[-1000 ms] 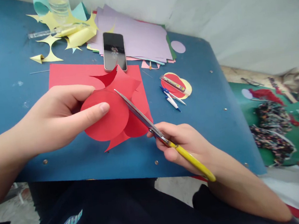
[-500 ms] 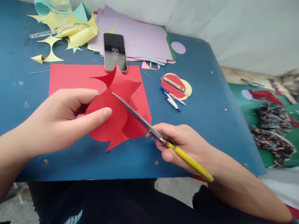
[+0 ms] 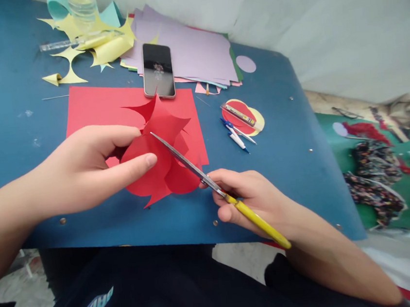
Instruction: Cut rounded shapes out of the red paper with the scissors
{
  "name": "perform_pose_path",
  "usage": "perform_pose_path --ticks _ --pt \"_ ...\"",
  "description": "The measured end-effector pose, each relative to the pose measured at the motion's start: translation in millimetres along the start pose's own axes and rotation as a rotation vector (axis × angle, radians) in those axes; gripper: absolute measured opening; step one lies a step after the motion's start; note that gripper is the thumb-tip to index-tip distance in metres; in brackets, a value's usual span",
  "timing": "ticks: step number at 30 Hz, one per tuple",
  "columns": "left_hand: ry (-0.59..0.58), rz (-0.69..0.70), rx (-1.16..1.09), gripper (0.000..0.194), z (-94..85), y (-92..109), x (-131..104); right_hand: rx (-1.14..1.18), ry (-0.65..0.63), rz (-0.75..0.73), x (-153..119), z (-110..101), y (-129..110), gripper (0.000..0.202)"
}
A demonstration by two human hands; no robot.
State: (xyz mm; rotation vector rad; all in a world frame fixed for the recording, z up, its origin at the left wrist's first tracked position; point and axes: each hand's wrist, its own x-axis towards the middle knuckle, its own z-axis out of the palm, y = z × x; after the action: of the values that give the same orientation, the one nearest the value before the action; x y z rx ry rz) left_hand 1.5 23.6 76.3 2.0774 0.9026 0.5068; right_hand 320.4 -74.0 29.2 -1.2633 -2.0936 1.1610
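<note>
My left hand (image 3: pixel 92 163) pinches a piece of red paper (image 3: pixel 167 121) between thumb and fingers. Curved cuts give the paper pointed tips and rounded hollows. In my right hand (image 3: pixel 246 198) is a pair of scissors (image 3: pixel 208 180) with yellow handles. Their blades lie close together over the paper, the tips near my left fingers. Whether paper sits between the blades, I cannot tell. Below the held piece, red sheets (image 3: pixel 93 104) lie on the blue table (image 3: pixel 274 180).
A phone (image 3: pixel 158 70) rests at the sheets' far edge, before stacked lilac paper (image 3: pixel 194 52). Yellow scraps (image 3: pixel 113 50) and a clear bottle (image 3: pixel 82 7) stand at back left. Rightward are paper circles (image 3: pixel 260 121), a blade cutter (image 3: pixel 239 114) and a blue-white compass (image 3: pixel 235 133).
The red paper has turned slightly and dropped a little in my left hand. The scissor tips have shifted slightly left and down along it.
</note>
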Motion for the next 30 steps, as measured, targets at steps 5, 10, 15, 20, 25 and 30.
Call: perform_pose_path --ticks 5,10,15,20,25,30 --pt "-0.008 0.02 0.012 0.034 0.2 1.0 -0.7 -0.021 -0.015 0.027 0.5 -1.1 -2.4 0.073" --pt "-0.009 0.035 0.012 0.035 0.2 0.0 -0.2 -0.018 -0.014 0.029 0.9 -1.8 -3.0 0.075" --pt "-0.019 0.044 0.004 0.031 1.0 -0.3 0.0 -0.008 -0.008 0.026 0.1 -0.7 -1.9 0.075" --pt "-0.017 0.07 0.022 0.036 1.5 1.1 0.3 -0.016 -0.017 0.029 0.5 -1.1 -2.8 0.076" --pt "-0.001 0.079 0.032 0.036 -0.1 -0.7 -1.5 -0.005 -0.021 0.048 1.1 -1.8 -3.2 0.075" --pt "0.013 0.079 0.041 0.038 0.4 -1.6 -1.1 -0.007 -0.018 0.063 2.0 -2.1 -4.3 0.075"
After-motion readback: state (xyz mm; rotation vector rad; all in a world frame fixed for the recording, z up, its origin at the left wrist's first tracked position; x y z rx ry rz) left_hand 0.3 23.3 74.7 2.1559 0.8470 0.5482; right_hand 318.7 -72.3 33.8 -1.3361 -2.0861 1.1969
